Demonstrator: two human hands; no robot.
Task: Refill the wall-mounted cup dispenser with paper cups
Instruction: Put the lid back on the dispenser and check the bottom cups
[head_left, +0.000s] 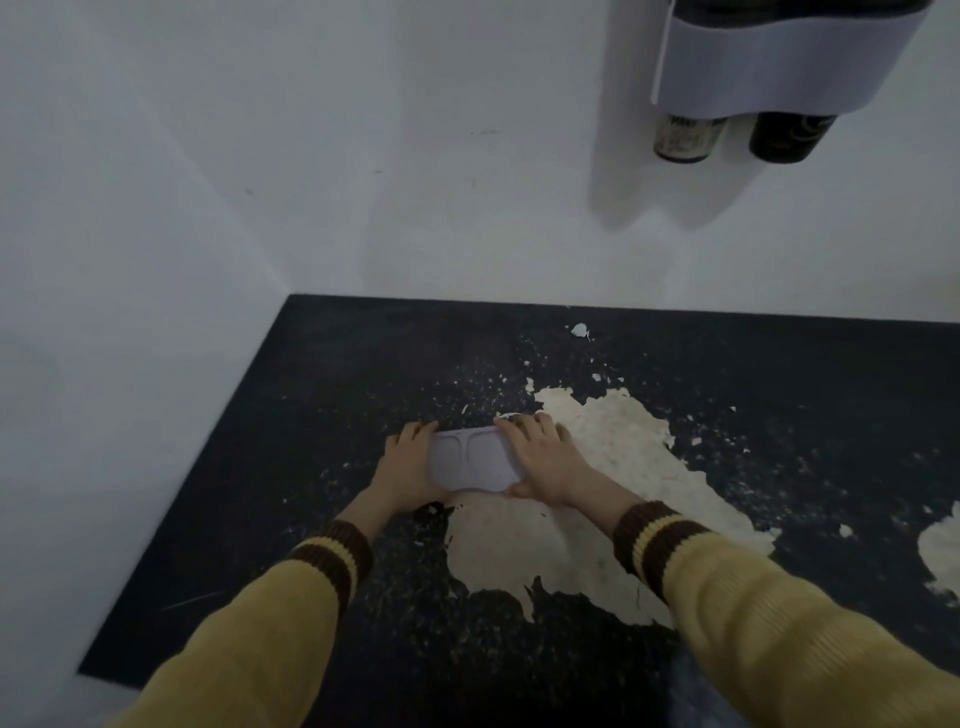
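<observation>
White plastic lid (470, 460), clamped by the fingers of left hand (402, 467) and right hand (540, 460) on the flaking counter (322, 364), may slip; dispenser (779, 57) hangs upper right with cups (792, 136).

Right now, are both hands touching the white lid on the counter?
Touching. The head view shows the left hand and right hand wrapped over opposite ends of the lid.

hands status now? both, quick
Left hand: closed on the left end of the white dispenser lid.
Right hand: closed on the lid's right end, fingers over its top.
</observation>
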